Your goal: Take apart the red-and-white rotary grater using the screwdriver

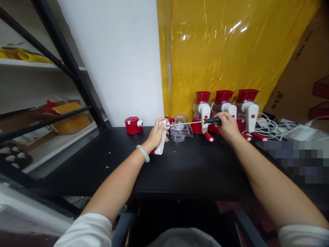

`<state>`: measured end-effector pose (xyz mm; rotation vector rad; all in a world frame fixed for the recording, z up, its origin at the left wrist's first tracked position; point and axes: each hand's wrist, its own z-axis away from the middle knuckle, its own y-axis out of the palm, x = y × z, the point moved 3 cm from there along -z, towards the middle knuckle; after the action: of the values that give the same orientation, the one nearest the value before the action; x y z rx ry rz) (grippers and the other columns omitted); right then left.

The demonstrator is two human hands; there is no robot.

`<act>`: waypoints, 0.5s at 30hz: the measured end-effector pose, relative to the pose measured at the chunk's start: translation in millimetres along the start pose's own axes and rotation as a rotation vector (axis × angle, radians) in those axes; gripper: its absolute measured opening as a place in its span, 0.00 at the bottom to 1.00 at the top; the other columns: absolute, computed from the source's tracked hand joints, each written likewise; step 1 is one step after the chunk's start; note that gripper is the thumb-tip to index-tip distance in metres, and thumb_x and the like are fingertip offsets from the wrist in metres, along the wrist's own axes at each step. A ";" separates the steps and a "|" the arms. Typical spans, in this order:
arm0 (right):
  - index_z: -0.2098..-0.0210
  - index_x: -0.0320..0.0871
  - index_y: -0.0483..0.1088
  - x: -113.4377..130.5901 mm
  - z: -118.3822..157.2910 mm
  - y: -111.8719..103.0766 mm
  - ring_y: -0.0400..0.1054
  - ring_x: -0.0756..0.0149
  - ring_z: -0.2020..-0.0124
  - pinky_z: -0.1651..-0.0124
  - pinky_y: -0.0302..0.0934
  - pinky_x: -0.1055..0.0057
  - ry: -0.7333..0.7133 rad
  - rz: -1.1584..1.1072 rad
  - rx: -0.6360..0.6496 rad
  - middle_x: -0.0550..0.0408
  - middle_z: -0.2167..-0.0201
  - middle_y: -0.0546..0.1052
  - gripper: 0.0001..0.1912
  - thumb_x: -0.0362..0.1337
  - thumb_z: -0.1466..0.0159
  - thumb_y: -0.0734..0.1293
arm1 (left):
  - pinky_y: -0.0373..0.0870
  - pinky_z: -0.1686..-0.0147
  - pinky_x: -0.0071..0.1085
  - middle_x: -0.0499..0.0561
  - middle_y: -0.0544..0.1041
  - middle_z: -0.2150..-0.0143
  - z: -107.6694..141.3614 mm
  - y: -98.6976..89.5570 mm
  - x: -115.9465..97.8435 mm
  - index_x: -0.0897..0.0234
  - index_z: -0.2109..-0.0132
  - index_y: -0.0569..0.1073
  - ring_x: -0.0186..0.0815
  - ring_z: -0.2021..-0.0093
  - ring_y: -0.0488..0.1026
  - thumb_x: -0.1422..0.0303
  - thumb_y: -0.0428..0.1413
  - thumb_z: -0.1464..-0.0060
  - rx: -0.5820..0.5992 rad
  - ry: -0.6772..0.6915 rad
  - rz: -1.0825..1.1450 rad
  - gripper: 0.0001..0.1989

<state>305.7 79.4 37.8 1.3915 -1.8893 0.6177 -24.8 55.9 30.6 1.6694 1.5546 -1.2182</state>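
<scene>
My left hand [156,133] is closed around a white crank arm [161,140], held up over the black table, with its red handle partly hidden at the lower end. In my right hand [228,126] is a screwdriver [211,120] with a black and yellow handle. Its long shaft points left and the tip meets the round upper end of the crank arm. Behind the shaft stands a clear plastic housing [178,132]. A red round base [134,125] with a white knob sits to the left of my left hand.
Three assembled red and white graters [203,113] stand at the back right of the black table [190,171]. White cables [275,128] lie beyond them. Shelves [59,142] with boxes are at left; a carton [295,75] is at right.
</scene>
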 end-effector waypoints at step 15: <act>0.72 0.46 0.65 2.8 3.2 1.2 0.65 0.69 0.77 0.76 0.61 0.72 0.105 -0.116 -0.060 0.58 0.75 0.71 0.12 0.47 0.41 0.67 | 0.71 0.83 0.26 0.45 0.74 0.71 0.1 1.6 -5.1 0.58 0.44 0.61 0.30 0.82 0.72 0.43 0.47 0.37 0.022 0.014 0.118 0.27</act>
<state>303.3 75.7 37.9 1.3912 -1.7182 0.5613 -22.9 53.2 34.8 1.7603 1.4340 -1.1688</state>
